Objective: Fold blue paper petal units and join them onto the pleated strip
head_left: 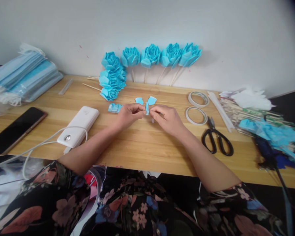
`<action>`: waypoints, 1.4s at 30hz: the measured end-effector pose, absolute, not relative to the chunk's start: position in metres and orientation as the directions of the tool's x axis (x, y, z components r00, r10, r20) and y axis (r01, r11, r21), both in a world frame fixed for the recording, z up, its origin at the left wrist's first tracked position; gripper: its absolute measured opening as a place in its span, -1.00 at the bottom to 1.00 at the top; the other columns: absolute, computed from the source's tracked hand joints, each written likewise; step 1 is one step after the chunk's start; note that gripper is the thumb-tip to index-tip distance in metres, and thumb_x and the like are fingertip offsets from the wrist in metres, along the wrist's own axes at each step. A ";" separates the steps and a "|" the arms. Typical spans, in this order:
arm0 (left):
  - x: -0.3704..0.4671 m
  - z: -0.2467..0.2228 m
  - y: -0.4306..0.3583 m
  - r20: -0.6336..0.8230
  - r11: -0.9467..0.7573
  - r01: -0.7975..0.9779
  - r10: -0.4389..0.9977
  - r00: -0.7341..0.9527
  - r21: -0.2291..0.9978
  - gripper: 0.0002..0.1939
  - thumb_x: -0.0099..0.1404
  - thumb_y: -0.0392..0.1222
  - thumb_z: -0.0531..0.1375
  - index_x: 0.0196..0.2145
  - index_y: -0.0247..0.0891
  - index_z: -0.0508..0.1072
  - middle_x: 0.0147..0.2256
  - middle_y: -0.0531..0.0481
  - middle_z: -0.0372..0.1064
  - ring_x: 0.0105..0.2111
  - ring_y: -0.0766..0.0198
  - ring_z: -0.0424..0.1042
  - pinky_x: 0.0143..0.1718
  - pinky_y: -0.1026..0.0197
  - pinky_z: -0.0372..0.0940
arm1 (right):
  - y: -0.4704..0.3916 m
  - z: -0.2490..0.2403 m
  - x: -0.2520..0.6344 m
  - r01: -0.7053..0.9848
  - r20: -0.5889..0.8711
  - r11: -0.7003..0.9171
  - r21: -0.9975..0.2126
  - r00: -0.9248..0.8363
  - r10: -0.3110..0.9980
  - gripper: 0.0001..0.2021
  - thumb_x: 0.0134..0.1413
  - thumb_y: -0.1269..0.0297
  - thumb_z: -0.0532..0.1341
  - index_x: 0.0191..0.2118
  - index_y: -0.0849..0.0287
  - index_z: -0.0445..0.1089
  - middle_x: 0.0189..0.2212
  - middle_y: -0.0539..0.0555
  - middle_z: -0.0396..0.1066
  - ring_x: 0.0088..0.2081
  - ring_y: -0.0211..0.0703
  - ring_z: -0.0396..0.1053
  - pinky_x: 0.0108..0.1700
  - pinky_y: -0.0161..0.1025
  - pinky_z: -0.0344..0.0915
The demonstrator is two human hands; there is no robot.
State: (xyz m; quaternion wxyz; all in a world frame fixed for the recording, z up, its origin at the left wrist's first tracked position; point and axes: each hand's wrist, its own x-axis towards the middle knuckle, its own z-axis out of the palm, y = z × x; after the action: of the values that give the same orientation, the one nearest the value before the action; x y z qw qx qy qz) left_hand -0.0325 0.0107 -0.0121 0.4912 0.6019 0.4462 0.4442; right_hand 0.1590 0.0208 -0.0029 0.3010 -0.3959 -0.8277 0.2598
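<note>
Near the middle of the wooden table (137,141), my left hand (130,115) and my right hand (166,118) pinch a small folded blue petal (147,108) between their fingertips, one at each side. Just beyond it lie two flat blue petals, one at left (139,100) and one at right (151,100). A short row of folded blue pieces (114,108) rests beside my left hand. A small pale strip shows under my right fingers. Finished blue flowers on sticks (150,55) lean on the wall, and more flowers (111,78) are piled at their left.
Tape rolls (196,116) and black-handled scissors (217,137) lie at right, near white sticks (221,111) and a heap of blue scraps (272,131). At left are a white power bank (78,126) with a cable, a phone (17,131) and packed face masks (27,75).
</note>
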 end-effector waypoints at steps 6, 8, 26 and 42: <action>-0.035 -0.013 0.012 0.085 -0.105 0.085 0.975 0.207 0.991 -0.82 0.10 -0.12 0.30 -0.49 -0.29 0.45 -0.62 0.14 0.21 -0.59 0.44 0.09 -0.53 0.30 0.01 | 0.020 0.001 0.160 0.485 0.262 0.506 -0.713 -0.486 0.834 -0.80 0.21 0.31 0.10 -0.39 0.13 0.43 -0.43 0.02 0.50 -0.35 -0.18 0.39 -0.21 -0.22 0.22; -0.036 -0.014 0.013 0.067 -0.078 0.052 0.979 0.191 0.996 -0.82 0.10 -0.13 0.30 -0.48 -0.29 0.44 -0.60 0.12 0.25 -0.59 0.44 0.14 -0.53 0.31 0.06 | 0.021 0.002 0.162 0.473 0.239 0.443 -0.761 -0.430 0.871 -0.79 0.20 0.29 0.10 -0.35 0.13 0.47 -0.40 0.02 0.52 -0.35 -0.19 0.39 -0.25 -0.23 0.22; -0.037 -0.009 0.009 0.030 -0.051 0.080 0.970 0.241 0.996 -0.83 0.15 -0.15 0.24 -0.48 -0.28 0.37 -0.62 0.12 0.23 -0.59 0.43 0.15 -0.52 0.31 0.08 | 0.030 -0.002 0.167 0.114 -0.026 0.034 -0.993 -0.489 0.872 -0.76 0.06 0.10 0.23 -0.47 0.16 0.42 -0.48 0.00 0.39 -0.38 -0.21 0.33 -0.25 -0.22 0.28; -0.026 -0.010 -0.002 0.367 -0.379 0.359 0.924 0.104 0.853 -0.88 0.22 -0.19 0.21 -0.43 -0.29 0.43 -0.55 0.07 0.32 -0.55 0.41 0.19 -0.51 0.32 0.08 | 0.028 -0.013 0.158 0.240 0.139 0.206 -0.949 -0.270 0.953 -0.78 0.05 0.16 0.23 -0.50 0.14 0.28 -0.54 -0.10 0.15 -0.47 -0.31 0.11 -0.37 -0.28 0.07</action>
State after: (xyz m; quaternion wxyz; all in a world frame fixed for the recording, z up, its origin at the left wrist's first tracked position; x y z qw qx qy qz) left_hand -0.0259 -0.0016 -0.0103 0.2975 0.6807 0.4713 0.4754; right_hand 0.1582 0.0278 -0.0127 0.4036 -0.4494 -0.6635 0.4414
